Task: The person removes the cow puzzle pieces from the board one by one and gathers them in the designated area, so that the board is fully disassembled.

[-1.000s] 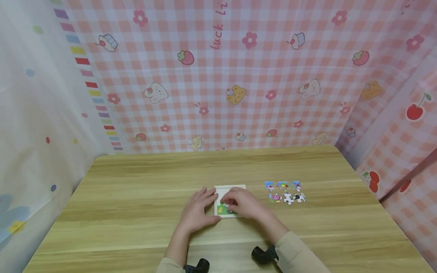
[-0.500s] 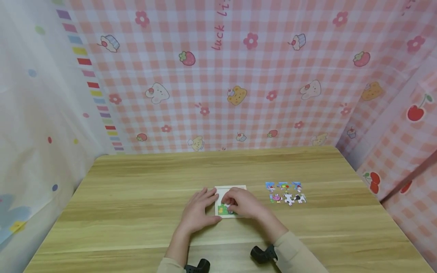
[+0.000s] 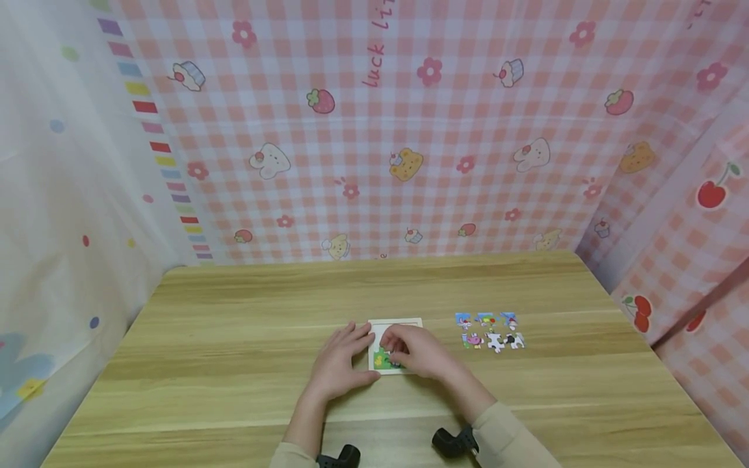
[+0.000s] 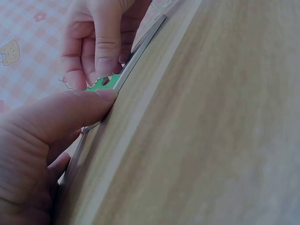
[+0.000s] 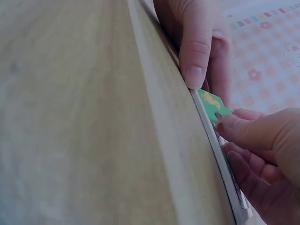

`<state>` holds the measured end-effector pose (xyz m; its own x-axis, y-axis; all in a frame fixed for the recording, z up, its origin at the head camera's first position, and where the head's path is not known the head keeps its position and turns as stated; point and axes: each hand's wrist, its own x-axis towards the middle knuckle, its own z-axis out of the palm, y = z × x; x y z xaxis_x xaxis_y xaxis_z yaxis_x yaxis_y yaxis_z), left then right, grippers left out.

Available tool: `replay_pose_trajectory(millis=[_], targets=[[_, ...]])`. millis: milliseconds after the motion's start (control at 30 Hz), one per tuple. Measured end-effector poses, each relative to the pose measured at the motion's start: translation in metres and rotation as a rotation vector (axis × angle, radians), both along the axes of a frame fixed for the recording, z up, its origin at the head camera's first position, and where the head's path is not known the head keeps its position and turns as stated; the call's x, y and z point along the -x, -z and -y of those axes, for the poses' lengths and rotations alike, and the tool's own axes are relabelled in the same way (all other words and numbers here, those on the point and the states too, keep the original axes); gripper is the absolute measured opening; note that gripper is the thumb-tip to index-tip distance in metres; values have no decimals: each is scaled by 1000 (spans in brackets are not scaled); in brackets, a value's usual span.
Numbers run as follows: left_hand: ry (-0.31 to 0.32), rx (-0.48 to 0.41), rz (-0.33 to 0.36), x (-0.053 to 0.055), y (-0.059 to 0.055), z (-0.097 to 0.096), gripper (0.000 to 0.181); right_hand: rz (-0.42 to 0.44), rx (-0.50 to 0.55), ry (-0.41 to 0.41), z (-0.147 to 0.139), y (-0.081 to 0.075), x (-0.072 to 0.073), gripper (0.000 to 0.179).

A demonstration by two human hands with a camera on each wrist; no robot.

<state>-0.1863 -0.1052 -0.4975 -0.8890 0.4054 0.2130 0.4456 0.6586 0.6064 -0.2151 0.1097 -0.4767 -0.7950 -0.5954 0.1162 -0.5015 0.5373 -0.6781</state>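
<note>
A shallow white puzzle frame [image 3: 394,321] lies on the table between the hands. The left hand [image 3: 339,361] rests along its left side, fingers spread and fairly straight, with the thumb at the near left corner. A green puzzle piece [image 5: 211,101] with a yellow animal print sits in that corner of the frame. The right hand [image 3: 418,351] is over the frame, its thumb and fingers pinching a small puzzle piece beside the green one. Most of this held piece is hidden by the fingers. In the left wrist view, the right thumb overlaps the green piece [image 4: 105,83].
To the right of the frame, several loose puzzle pieces [image 3: 490,331] lie in two rows on the wooden table [image 3: 234,338]. Patterned cloth [image 3: 374,130] hangs behind and at both sides. Black wrist devices [image 3: 455,442] sit at the cuffs.
The right hand's fingers have shifted slightly over the frame, and a little more of the green area shows beside them. The left hand and the loose pieces stay put.
</note>
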Motion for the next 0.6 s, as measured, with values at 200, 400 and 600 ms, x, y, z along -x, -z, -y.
replay_pose_trajectory(millis=[200, 400, 600], targets=[[-4, 9, -8, 1, 1, 0, 69, -22, 5, 20, 1, 3, -1, 19], [-6, 7, -4, 2, 4, 0, 70, -77, -37, 31, 2, 3, -2, 17], [-4, 5, -5, 1, 3, 0, 70, -131, -49, 24, 1, 2, -2, 14]])
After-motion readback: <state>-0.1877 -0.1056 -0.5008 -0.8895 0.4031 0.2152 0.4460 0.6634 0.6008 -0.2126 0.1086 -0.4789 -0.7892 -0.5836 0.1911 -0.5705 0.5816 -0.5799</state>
